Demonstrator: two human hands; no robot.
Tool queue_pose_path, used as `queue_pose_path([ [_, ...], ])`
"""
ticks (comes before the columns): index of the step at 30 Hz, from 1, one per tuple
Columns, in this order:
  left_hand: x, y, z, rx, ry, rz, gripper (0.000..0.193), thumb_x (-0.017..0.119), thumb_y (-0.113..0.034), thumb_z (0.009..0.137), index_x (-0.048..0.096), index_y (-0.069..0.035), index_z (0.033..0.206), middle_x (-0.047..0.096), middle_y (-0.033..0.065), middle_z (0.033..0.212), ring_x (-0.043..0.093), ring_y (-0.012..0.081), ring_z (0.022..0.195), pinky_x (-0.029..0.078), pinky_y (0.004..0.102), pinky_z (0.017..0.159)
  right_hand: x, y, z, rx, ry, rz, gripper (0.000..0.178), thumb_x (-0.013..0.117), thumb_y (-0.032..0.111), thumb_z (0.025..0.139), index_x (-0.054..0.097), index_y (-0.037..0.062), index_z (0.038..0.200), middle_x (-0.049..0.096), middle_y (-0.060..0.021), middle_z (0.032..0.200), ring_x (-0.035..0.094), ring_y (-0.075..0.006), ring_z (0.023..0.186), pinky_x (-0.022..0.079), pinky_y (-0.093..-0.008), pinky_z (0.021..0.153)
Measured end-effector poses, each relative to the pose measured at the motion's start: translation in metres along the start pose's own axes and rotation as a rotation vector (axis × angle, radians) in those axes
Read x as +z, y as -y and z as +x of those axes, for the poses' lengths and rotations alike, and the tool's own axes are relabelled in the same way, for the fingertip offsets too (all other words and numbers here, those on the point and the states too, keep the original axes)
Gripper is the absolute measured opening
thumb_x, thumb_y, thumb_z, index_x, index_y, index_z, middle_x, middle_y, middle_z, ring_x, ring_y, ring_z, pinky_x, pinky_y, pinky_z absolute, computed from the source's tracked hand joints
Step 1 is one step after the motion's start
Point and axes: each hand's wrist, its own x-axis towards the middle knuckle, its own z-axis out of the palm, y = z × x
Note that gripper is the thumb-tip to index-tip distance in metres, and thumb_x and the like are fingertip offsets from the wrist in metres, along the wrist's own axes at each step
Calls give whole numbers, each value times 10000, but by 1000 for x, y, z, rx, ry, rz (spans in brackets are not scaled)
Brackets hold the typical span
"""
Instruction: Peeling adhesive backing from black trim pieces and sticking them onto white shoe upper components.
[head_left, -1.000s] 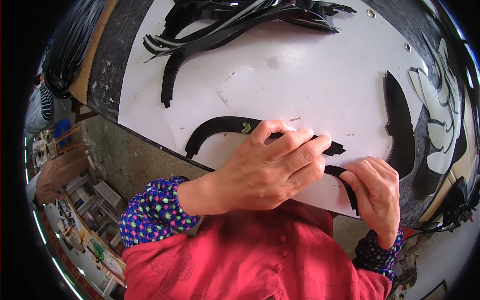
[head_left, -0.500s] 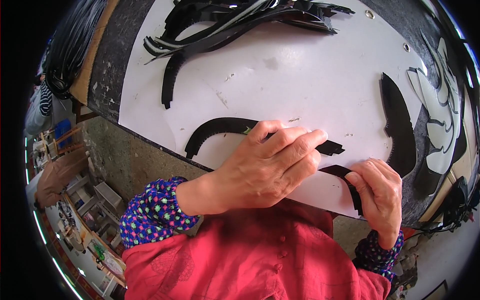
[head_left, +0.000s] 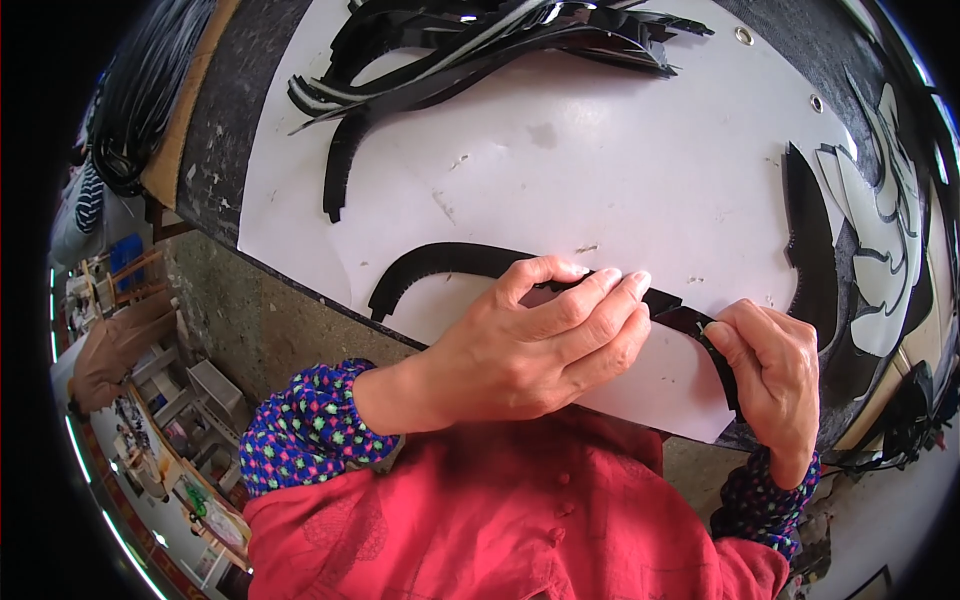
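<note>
A black curved strip (head_left: 440, 258) with a notched inner edge lies on the white sheet (head_left: 560, 190) near the table's front edge. My left hand (head_left: 545, 335) lies over its right half, fingers bent and tips pressed down on it, hiding that part. My right hand (head_left: 770, 375) pinches a second, shorter black curved strip (head_left: 705, 335) between thumb and fingers. This strip's left end meets the right end of the first one beside my left fingertips. Whether they overlap or just touch, I cannot tell.
A heap of black and grey-edged strips (head_left: 500, 50) lies at the back. To the right are a broad black piece (head_left: 812, 235) and a stack of white-backed cut pieces (head_left: 880, 260). Black strips hang in a bundle (head_left: 150, 90) at the far left. Metal eyelets (head_left: 744, 36) edge the sheet.
The short strip's left end has come up against the long strip's right end. My right hand has shifted slightly right, and the broad black piece has slid right.
</note>
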Motion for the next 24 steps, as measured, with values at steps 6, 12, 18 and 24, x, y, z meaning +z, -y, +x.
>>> queue_pose_path([
  [6, -1, 0, 1, 2, 3, 16, 212, 587, -131, 926, 674, -117, 1119, 660, 32, 1242, 561, 145, 1161, 462, 327, 948, 0, 0, 3, 15, 14, -18, 212, 670, 135, 897, 586, 31, 732, 525, -121, 591, 541, -302, 533, 434, -382, 520],
  [12, 0, 0, 1, 6, -8, 29, 209, 602, -123, 924, 676, -116, 1119, 666, 26, 1233, 566, 139, 1147, 459, 323, 950, 0, -1, 4, 14, 3, -36, 227, 663, 129, 897, 569, 38, 710, 516, -115, 570, 534, -305, 512, 419, -382, 506],
  [18, 0, 0, 0, 6, -14, 40, 211, 613, -119, 916, 675, -115, 1118, 669, 22, 1230, 569, 136, 1139, 458, 321, 950, -1, 1, 6, 27, 25, -41, 252, 660, 129, 893, 544, 38, 689, 508, -124, 567, 528, -315, 507, 399, -388, 488],
  [24, -2, -2, 0, -3, -6, 27, 203, 618, -111, 912, 674, -114, 1107, 667, 23, 1235, 569, 137, 1135, 460, 319, 942, -4, 4, 9, 40, 37, -46, 274, 660, 122, 886, 514, 32, 671, 497, -135, 557, 528, -333, 506, 392, -401, 484],
])
